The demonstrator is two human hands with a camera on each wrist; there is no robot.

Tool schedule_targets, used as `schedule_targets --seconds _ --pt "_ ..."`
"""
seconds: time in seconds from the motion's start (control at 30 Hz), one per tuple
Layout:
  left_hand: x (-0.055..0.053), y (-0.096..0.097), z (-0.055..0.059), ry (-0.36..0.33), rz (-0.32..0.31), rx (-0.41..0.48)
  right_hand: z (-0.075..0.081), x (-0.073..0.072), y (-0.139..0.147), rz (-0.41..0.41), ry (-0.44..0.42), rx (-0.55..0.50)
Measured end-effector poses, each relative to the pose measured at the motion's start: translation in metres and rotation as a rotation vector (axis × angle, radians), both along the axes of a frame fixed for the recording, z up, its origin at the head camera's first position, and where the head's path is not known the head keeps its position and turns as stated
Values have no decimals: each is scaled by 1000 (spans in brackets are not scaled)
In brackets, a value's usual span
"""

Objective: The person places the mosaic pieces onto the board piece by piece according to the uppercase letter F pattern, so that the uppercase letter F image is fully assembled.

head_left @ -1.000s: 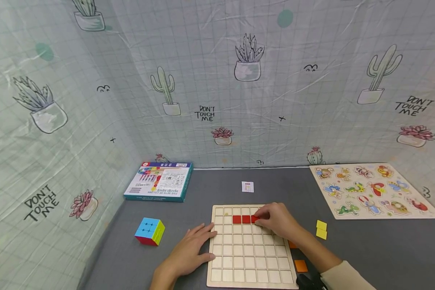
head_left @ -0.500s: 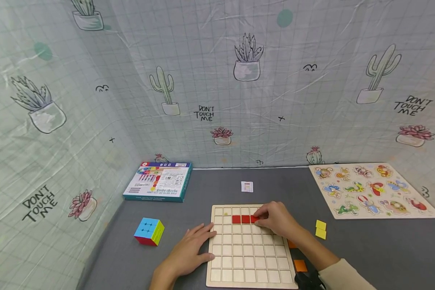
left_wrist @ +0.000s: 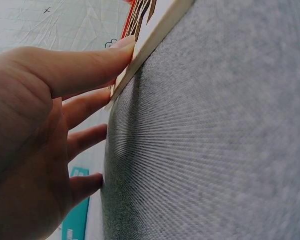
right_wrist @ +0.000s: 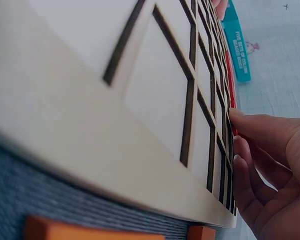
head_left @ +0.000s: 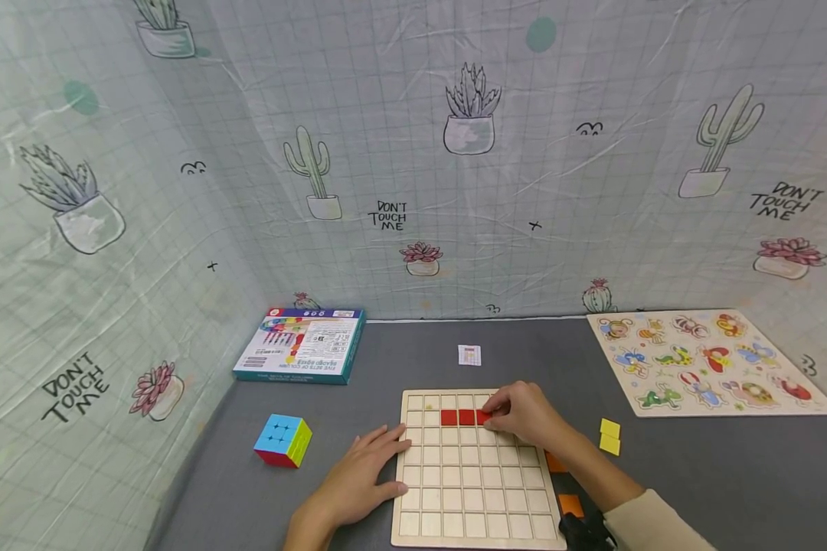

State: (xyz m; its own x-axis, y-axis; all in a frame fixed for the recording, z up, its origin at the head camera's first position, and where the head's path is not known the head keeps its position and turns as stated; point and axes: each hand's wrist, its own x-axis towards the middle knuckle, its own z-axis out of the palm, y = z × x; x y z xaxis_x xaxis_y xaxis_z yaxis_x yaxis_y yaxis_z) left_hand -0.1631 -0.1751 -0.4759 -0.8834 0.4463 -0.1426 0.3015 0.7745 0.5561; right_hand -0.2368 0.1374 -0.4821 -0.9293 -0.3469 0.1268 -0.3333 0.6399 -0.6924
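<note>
A wooden grid board [head_left: 478, 545] lies on the grey table. In its second row from the back sit two red square tiles, a left one [head_left: 449, 417] and a middle one [head_left: 466, 417]. Right beside them, my right hand [head_left: 527, 417] pinches a third red tile [head_left: 482, 416] at the board, its fingers covering part of it. My left hand [head_left: 361, 474] rests at the board's left edge with fingers spread. In the left wrist view its thumb [left_wrist: 97, 65] touches the board's rim [left_wrist: 152, 52].
Orange tiles [head_left: 570, 505] lie along the board's right side, partly behind the forearm. Yellow tiles [head_left: 610, 436] are farther right. A puzzle cube [head_left: 282, 441] sits left, a box [head_left: 302, 346] behind it, a small card [head_left: 470, 355] at the back, an insect picture board [head_left: 713, 363] back right.
</note>
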Motion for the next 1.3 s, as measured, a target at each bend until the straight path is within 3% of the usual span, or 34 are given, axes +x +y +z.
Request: schedule_targets --seconds 0.3,0.57,0.9,1.3 --pt "0 0 0 0 2 5 2 1 1 20 2 -4" --pt "0 2 -2 -20 -13 13 12 5 27 131 -65 -33" --pt "-1 -2 -1 -3 1 14 33 23 79 0 -34 63" --pt "0 -1 -2 1 9 9 15 50 111 -69 142 187"
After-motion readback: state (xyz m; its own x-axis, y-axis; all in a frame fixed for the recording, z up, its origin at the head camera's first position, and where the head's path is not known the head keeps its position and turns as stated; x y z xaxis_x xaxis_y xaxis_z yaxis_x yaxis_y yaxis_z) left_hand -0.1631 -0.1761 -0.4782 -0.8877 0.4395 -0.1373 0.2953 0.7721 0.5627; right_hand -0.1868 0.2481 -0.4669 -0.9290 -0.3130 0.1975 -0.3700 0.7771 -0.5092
